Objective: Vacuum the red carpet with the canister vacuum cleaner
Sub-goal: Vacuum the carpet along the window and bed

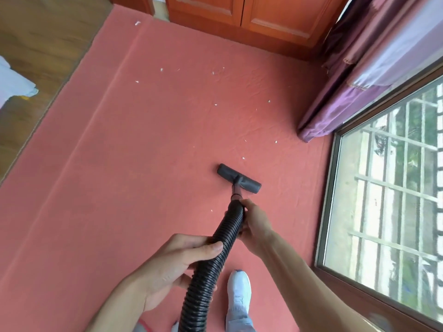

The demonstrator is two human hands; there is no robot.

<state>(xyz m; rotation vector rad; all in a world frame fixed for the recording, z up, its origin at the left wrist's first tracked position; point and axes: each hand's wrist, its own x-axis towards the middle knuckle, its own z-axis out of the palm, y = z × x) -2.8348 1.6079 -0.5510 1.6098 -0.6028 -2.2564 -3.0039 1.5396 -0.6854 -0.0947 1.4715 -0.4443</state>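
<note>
The floor nozzle sits on the red carpet just ahead of the right grip. The nearest white scraps lie just beyond it, with more scattered farther out towards the cabinet.

To do this stroke well, press the nozzle flat and push it straight away from the grips in slow, overlapping lanes. The carpet looks thin and creased, so a fast push could ruck it. One scrap lies just left of the right grip and will need a pass back.

The right grip is closed round the front end of the ribbed hose, where it meets the stiff tube. Its fingers are mostly hidden, so how tightly it holds is probably firm, not certain. The left grip, nearer the body, has thumb and fingers curled round the hose. The canister is out of view.
</note>
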